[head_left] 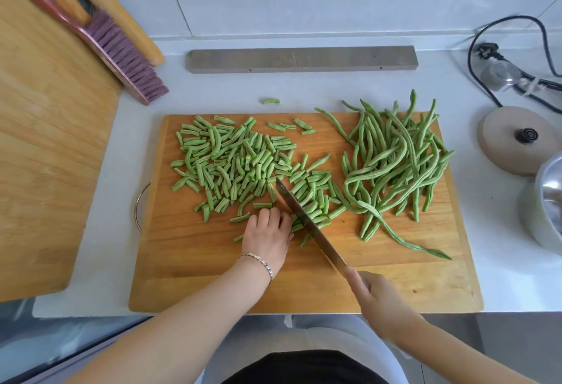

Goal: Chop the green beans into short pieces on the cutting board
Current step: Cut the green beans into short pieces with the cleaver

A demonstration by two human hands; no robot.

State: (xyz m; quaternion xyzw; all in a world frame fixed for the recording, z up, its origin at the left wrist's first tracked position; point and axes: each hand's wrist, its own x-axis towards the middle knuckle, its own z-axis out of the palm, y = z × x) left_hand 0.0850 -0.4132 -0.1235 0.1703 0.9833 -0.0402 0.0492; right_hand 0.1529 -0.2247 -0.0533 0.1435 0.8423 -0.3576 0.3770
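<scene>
A wooden cutting board [380, 280] lies in front of me. Short cut bean pieces [231, 164] are heaped on its left half, and long whole green beans [395, 155] are piled on its right. My right hand [377, 298] grips the handle of a knife [310, 222], whose blade runs diagonally up-left into a small cluster of bean pieces at the board's middle. My left hand [267, 234], a bracelet on its wrist, rests on the board just left of the blade with curled fingers touching the beans there.
One stray bean piece [271, 100] lies on the white counter behind the board. A grey bar [304, 59] sits further back. A large wooden board [45, 140], a brush [121, 45] and rolling pin are at left. A lid [517, 140], metal bowl [550, 201] and cable are at right.
</scene>
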